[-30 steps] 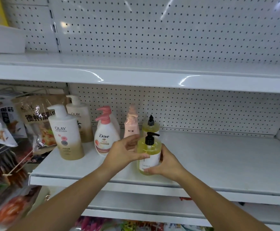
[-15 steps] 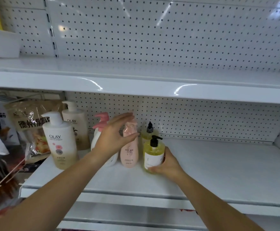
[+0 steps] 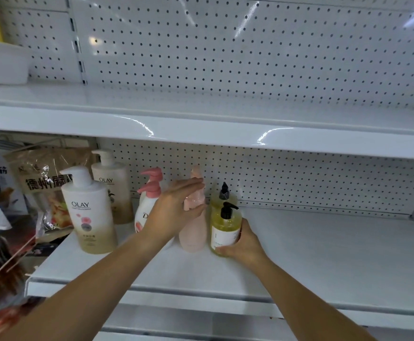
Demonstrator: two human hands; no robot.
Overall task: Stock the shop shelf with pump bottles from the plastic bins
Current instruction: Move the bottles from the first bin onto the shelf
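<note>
We log the right hand [image 3: 244, 244] curled round the lower part of the yellow pump bottle [image 3: 224, 230], which stands upright on the white shelf [image 3: 324, 254]. It sits just in front of a second yellow bottle [image 3: 222, 200] and just beside a pink bottle [image 3: 193, 237].

The left hand [image 3: 174, 212] is released, fingers straight, grasping nothing, raised in front of the pink bottle. We cannot tell whether it touches.

Further left are a Dove bottle [image 3: 143, 217] and two Olay bottles, front [image 3: 90, 217] and rear [image 3: 113, 183]. Snack bags [image 3: 41, 188] hang beyond the shelf end.
</note>
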